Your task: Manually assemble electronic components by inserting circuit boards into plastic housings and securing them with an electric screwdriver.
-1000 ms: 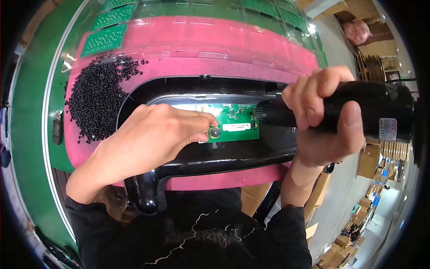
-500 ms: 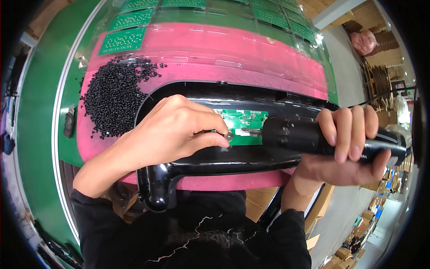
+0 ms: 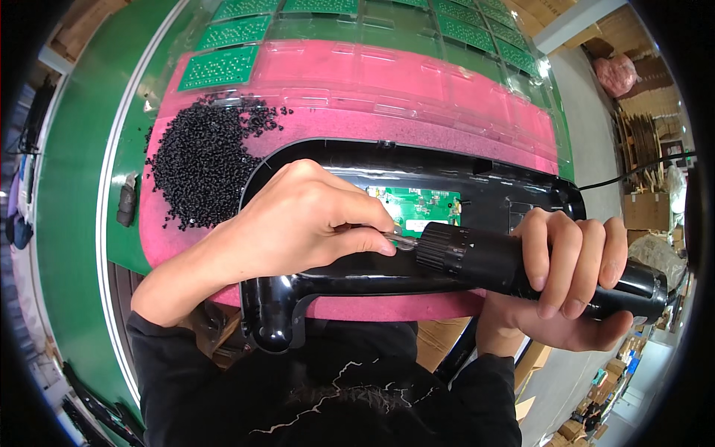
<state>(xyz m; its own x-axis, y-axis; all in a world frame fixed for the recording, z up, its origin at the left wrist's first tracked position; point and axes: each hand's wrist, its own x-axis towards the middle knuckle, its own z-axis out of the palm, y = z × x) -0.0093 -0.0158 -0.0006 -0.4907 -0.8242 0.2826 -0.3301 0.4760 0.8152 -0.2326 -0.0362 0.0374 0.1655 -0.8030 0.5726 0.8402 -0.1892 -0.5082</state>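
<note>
My right hand (image 3: 570, 272) is wrapped round a black electric screwdriver (image 3: 477, 257), held nearly level with its metal bit (image 3: 407, 242) pointing left. At the bit's tip, my left hand (image 3: 320, 220) pinches thumb and forefinger together. Whatever lies between those fingertips is mostly hidden. Both hands are over a black plastic housing (image 3: 335, 154), a long shallow shell with its hollow side up. Inside it sits a green circuit board (image 3: 436, 201), partly covered by the screwdriver and my left fingers.
A heap of small black screws (image 3: 201, 160) lies left of the housing on a pink mat (image 3: 313, 123). Beyond stands a clear divided tray (image 3: 372, 52) holding several green boards (image 3: 217, 68). A dark lump (image 3: 126, 205) rests on the green table at left. A cord (image 3: 633, 175) runs at right.
The screwdriver has swung down and left, so its bit now meets my left fingertips instead of pointing across the board. My left fingers stay pinched. The whole view has shifted slightly.
</note>
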